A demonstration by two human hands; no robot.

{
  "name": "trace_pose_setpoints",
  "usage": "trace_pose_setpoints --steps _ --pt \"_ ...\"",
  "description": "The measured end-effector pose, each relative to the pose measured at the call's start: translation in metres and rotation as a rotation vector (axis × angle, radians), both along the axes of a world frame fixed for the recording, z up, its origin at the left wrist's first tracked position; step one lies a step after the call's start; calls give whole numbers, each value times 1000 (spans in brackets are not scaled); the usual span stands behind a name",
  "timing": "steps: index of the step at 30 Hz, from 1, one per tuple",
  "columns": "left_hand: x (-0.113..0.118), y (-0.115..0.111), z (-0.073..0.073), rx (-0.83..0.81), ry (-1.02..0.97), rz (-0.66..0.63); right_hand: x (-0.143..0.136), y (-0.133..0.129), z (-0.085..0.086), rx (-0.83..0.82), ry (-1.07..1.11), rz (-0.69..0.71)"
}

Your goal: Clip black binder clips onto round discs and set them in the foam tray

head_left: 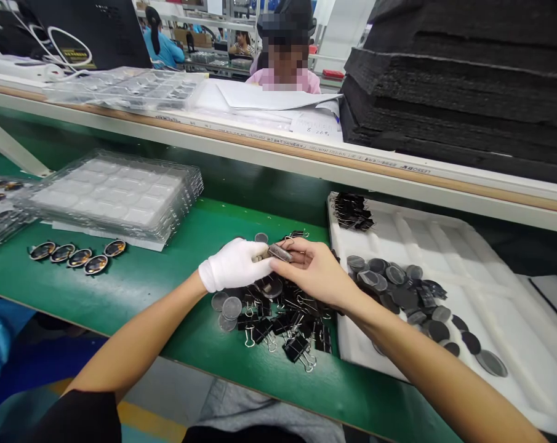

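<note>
My left hand point(236, 264), in a white glove, meets my bare right hand point(317, 271) above a pile of black binder clips point(296, 344). Between the fingertips of both hands is a small dark piece with a grey edge point(280, 252); its exact shape is partly hidden. Both hands are closed on it. Round grey discs point(232, 307) lie on the green table just left of the clips, below my gloved hand. Another dark round piece point(272, 288) rests on the clips under my hands.
A white tray point(448, 240) on the right holds dark discs point(405, 298) and more clips point(352, 212). Left are stacked clear trays point(112, 191) and several round amber-lensed pieces point(79, 257). A shelf rail point(260, 138) crosses ahead, with black foam sheets point(444, 92) and a person point(285, 61) beyond.
</note>
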State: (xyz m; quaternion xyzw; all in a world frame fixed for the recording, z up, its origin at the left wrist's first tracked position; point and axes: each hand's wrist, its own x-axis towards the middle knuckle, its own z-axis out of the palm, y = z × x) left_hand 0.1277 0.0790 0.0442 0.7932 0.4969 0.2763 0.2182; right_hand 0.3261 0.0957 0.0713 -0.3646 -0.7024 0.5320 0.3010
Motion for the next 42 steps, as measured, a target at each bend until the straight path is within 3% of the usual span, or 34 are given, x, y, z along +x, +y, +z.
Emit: trace_pose_setpoints --steps 6,9,12,17,22,27,30,35,38,42 --pt "4 -2 4 -234 -336 25 -3 1 -12 262 50 -63" --pt "5 -4 3 -270 -516 -20 -5 -1 -14 240 64 -79" --pt "6 -6 2 -269 -573 1 -6 -1 -11 121 120 -100" --pt "5 -7 2 -134 -438 22 4 5 -2 -146 270 -47" --pt "-1 -4 -1 67 -151 -44 21 9 4 -100 122 8" --pt "2 -5 -4 257 -58 -126 28 7 2 -169 90 50" --pt "5 -7 -3 283 -34 -114 29 5 -3 -165 110 10" --pt "3 -9 6 48 -79 -50 36 7 -11 -167 227 -114" --pt "-3 -9 9 -157 -306 27 42 12 -14 -223 372 -211" --pt "-6 -5 8 -151 -583 161 45 17 -18 -297 480 -341"
